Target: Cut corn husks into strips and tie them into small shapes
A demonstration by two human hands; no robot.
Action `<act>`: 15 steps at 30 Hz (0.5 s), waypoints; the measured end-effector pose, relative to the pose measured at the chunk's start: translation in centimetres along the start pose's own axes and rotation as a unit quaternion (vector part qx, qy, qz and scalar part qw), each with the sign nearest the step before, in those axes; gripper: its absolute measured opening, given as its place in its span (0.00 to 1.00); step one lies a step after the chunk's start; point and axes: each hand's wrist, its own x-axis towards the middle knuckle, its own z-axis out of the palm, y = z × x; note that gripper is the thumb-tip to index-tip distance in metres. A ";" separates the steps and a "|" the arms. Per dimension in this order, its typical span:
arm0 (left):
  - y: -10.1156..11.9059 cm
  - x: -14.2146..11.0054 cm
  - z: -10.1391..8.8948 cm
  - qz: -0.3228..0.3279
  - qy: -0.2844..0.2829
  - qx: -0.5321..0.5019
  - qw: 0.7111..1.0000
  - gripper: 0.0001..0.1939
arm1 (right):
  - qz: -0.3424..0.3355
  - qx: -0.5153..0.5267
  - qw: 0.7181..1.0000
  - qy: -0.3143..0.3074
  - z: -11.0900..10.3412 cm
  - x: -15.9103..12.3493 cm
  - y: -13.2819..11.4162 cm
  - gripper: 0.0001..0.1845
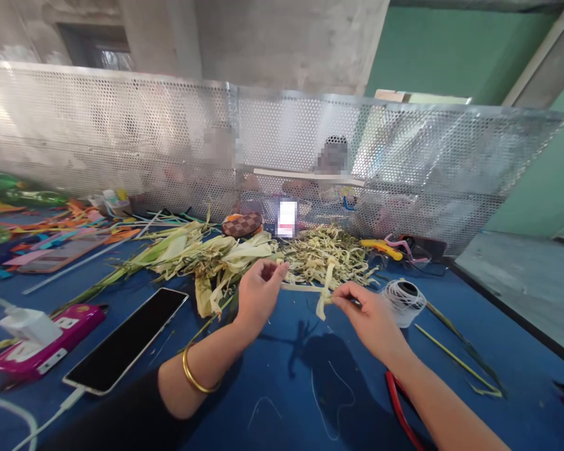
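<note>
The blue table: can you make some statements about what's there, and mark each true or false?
1. The right hand pinches a pale strip. True.
2. The gold bangle is on the right wrist. False: the bangle is on the left wrist.
3. A white cable runs to the black phone. True.
4. The checked pouch lies on the black phone. False: the pouch lies by the husks, farther back.
5. The thread spool sits right of the black phone. True.
</note>
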 end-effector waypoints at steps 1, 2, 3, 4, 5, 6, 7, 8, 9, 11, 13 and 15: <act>-0.1 -0.4 0.3 -0.055 -0.005 -0.041 0.998 0.18 | -0.015 -0.016 1.000 0.018 -0.1 -0.1 -0.1 0.10; -0.2 -0.8 0.6 -0.107 -0.030 -0.082 0.990 0.20 | -0.037 -0.033 0.998 0.036 -0.1 -0.1 -0.2 0.09; -0.3 -1.3 0.9 -0.157 -0.061 -0.122 0.978 0.22 | -0.062 -0.049 0.995 0.053 -0.1 -0.2 -0.2 0.09; -0.4 -1.8 1.2 -0.199 -0.091 -0.154 0.964 0.24 | -0.087 -0.063 0.992 0.070 -0.1 -0.2 -0.3 0.09; -0.4 -2.3 1.4 -0.238 -0.104 -0.183 0.948 0.26 | -0.109 -0.074 0.988 0.084 -0.1 -0.2 -0.3 0.08; -0.5 -2.6 1.5 -0.270 -0.107 -0.209 0.934 0.27 | -0.128 -0.082 0.984 0.096 0.0 -0.3 -0.3 0.08; -0.5 -2.9 1.6 -0.291 -0.113 -0.231 0.922 0.28 | -0.142 -0.087 0.981 0.104 0.1 -0.3 -0.3 0.08; -0.5 -3.1 1.7 -0.301 -0.121 -0.250 0.912 0.28 | -0.151 -0.089 0.978 0.108 0.2 -0.3 -0.3 0.08; -0.5 -3.2 1.8 -0.300 -0.136 -0.266 0.906 0.28 | -0.159 -0.090 0.977 0.107 0.3 -0.4 -0.3 0.07; -0.3 -3.2 1.9 -0.271 -0.181 -0.287 0.901 0.27 | -0.172 -0.078 0.978 0.084 0.5 -0.5 -0.3 0.06; 0.0 -3.3 2.0 -0.234 -0.216 -0.290 0.903 0.25 | -0.184 -0.054 0.980 0.047 0.7 -0.6 -0.4 0.06; 0.3 -3.4 2.0 -0.211 -0.239 -0.282 0.905 0.21 | -0.201 -0.033 0.979 0.015 0.9 -0.7 -0.6 0.06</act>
